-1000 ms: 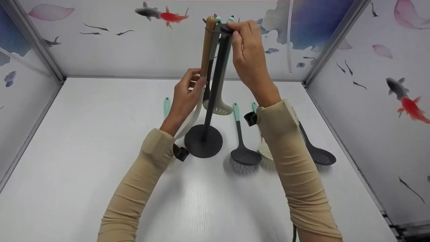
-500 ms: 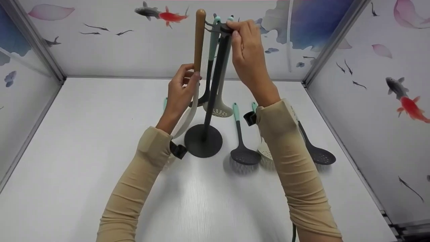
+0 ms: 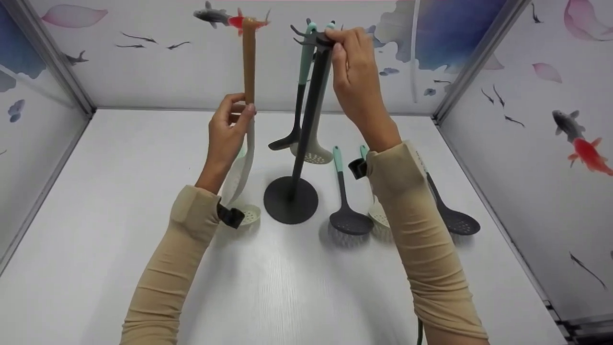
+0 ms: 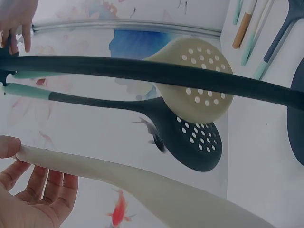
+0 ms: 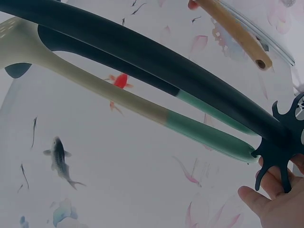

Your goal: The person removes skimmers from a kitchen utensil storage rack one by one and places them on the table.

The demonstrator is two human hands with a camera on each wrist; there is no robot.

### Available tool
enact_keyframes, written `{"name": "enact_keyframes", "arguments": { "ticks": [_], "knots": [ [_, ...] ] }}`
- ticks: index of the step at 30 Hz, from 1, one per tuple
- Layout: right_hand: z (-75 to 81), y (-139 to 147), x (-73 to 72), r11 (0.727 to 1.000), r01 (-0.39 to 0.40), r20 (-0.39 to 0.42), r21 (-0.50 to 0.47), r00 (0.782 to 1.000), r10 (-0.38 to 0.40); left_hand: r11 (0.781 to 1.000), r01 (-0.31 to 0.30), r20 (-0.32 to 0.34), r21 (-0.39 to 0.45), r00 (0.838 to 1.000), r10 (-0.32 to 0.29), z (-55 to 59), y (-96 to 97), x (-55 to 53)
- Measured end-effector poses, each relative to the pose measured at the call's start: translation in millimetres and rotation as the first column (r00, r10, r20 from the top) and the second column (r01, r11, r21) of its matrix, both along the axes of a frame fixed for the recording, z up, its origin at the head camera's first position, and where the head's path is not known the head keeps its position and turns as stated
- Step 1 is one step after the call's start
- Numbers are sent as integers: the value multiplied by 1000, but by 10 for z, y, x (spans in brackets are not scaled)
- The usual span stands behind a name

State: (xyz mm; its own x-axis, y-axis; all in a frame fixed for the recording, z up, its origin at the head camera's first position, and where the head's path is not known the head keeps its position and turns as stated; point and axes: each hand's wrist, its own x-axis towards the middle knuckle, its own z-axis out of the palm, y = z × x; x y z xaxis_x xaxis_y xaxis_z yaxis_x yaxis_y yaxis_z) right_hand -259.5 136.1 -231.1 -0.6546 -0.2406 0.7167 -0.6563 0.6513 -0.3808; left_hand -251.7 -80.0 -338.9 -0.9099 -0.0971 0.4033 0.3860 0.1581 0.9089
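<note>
My left hand [image 3: 227, 132] pinches a spatula-like utensil with a wooden handle [image 3: 249, 62] and a long cream head [image 4: 123, 178], held upright left of the black utensil stand [image 3: 309, 115]. Part of the head hides behind the wrist. At the top of the stand, my right hand [image 3: 357, 74] grips the hooked crown [image 5: 280, 142] with thumb and fingers. Two utensils with mint handles hang from the hooks: a black skimmer [image 4: 190, 137] and a cream skimmer [image 4: 202, 102]. The stand's round base [image 3: 290, 211] rests on the white table, with its pole leaning in view.
On the table right of the base lie a black slotted utensil [image 3: 351, 224], a cream slotted one [image 3: 377, 214] partly behind the right sleeve, and another black slotted one [image 3: 459, 223]. Under the left wrist shows a cream perforated head [image 3: 250, 215]. Printed panels [image 3: 158, 72] enclose the table.
My left hand has taken the wooden-handled utensil off the stand's hook and carried it leftward, apart from the stand. The right hand stays at the crown. The black skimmer is now more exposed.
</note>
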Motion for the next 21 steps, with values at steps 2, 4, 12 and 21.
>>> {"name": "enact_keyframes", "arguments": {
  "ticks": [2,4,12,21],
  "knots": [
    [3,-1,2,1000,1,3,0,1000,-1,1000,-27,24,0,999,27,2,-82,19],
    [4,-1,4,1000,4,6,2,1000,-4,999,-51,45,4,998,50,-16,-175,34],
    [4,8,1,1000,2,-8,2,1000,-2,989,-148,113,31,983,144,-279,-560,-5],
    [11,-2,4,1000,-8,-15,-4,1000,8,970,-242,265,-4,935,234,-652,-858,-54]
  ]
}}
